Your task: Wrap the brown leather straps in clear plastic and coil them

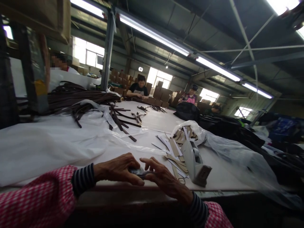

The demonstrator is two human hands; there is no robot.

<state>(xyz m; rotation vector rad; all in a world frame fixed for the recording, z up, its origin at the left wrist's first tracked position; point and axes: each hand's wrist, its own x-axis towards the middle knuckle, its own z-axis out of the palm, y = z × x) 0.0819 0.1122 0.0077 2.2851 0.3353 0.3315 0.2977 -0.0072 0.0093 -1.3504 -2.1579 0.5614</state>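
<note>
My left hand (118, 169) and my right hand (163, 179) meet at the near edge of a long white table (213, 172). Both pinch a small grey piece (140, 172) held between their fingertips; I cannot make out what it is. Just right of my right hand lies a heap of flat tan and grey strips (177, 152), and a grey angled metal tool (196, 163) stands on the table beside them. Checked pink sleeves with striped cuffs cover both my arms.
A large white plastic sheet (47, 142) covers the table's left. Dark brown straps (78, 98) are piled behind it. A plastic bag of strips (187, 129) and black bags (228, 129) lie right. Three people work at the far end and left, with stacked cartons behind them.
</note>
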